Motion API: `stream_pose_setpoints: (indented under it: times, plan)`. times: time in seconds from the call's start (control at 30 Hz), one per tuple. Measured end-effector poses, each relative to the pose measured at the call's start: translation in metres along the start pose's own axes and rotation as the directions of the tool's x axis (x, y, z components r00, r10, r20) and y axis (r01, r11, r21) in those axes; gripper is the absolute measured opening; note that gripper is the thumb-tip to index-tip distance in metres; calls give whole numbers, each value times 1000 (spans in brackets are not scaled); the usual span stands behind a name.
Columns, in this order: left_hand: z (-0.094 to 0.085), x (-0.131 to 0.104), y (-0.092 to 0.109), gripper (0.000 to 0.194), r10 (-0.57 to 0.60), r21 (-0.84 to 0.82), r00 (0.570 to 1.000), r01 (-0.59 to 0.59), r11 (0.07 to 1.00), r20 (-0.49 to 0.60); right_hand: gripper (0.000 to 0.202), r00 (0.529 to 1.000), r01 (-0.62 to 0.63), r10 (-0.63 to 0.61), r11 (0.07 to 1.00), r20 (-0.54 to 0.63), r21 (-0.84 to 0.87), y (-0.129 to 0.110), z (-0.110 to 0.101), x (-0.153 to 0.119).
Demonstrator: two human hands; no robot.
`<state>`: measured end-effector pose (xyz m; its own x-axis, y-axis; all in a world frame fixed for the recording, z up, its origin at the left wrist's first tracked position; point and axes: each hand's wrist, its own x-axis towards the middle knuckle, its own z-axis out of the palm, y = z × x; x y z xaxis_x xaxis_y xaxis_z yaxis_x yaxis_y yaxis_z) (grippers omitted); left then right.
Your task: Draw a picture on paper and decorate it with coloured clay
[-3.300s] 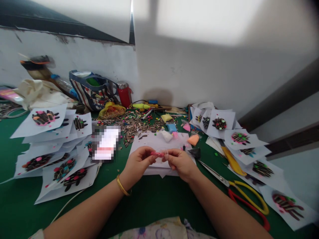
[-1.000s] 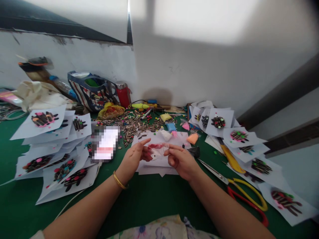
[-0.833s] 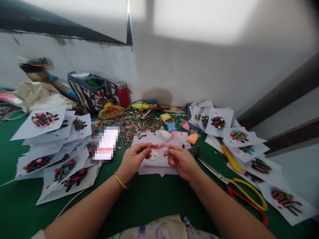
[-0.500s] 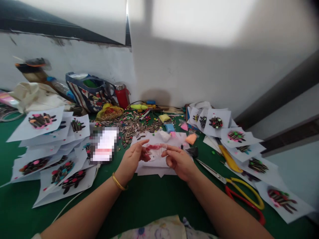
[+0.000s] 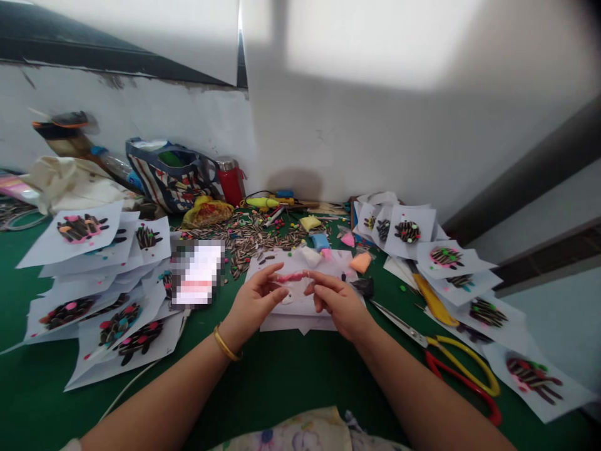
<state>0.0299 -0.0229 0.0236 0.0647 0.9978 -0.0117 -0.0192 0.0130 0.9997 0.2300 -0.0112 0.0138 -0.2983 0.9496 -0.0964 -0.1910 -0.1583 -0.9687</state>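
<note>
A small see-through plastic bag (image 5: 292, 277) with pinkish-red stuff in it, looking like modelling clay, is stretched in a narrow roll between my hands. My left hand (image 5: 253, 304) has its left end, the thumb reaching underneath and the fingers behind. At the other end, my right hand (image 5: 335, 304) pinches the bag between bent fingers and thumb. Below both hands lies a stack of white paper (image 5: 295, 322), with small dark marks on the top sheet. Just beyond are packets of clay: white (image 5: 310, 255), blue (image 5: 320, 242) and orange (image 5: 360, 262).
Striped seeds (image 5: 253, 241) and small coloured balls are strewn behind the paper. Sheets with seed pictures (image 5: 117, 322) pile up at left, more (image 5: 488, 312) at right. Open scissors (image 5: 425, 341) lie by my right forearm. A phone (image 5: 197, 272), red flask (image 5: 230, 181) and bag (image 5: 164, 175) stand left.
The plastic bag was spread wider and now is a thin twisted roll. My left thumb has swung out to the right below it; my right hand has barely moved.
</note>
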Motion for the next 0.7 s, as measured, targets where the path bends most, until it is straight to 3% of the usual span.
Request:
stream_pose_setpoints:
  times: [0.4,0.6,0.7]
  plan:
    - [5,-3,6,34,-114,-82,986,125,989,120,37,999,-37,38,995,6,-89,-6,0,-2]
    - [8,-4,4,31,-22,98,1000,21,995,6,43,995,-72,79,992,65,-103,-10,1,-4]
    - [10,-6,4,25,42,194,999,-47,980,30,42,994,-85,92,991,57,-105,-10,2,-4]
